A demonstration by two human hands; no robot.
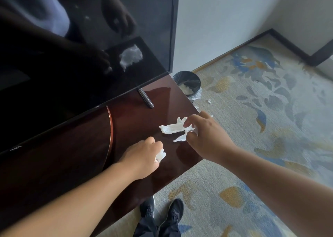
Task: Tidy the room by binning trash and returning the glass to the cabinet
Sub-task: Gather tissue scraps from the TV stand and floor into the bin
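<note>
My left hand (144,152) is curled round a small tissue wad (160,155). My right hand (203,132) pinches the edge of a larger crumpled tissue (172,128) lying on the dark cabinet top (137,121). Past the cabinet's far corner a black bin (195,81) stands on the carpet (252,110), with a scrap (209,101) near it.

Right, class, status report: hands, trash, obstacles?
Left hand grips tissue wad. Right hand pinches crumpled tissue on table. Bin past table corner; scrap on carpet nearby.

My right hand (203,134) pinches a crumpled white tissue (171,127) on the counter (144,114); at its seven o'clock, my left hand (142,154) grips a wad (160,155).
</note>
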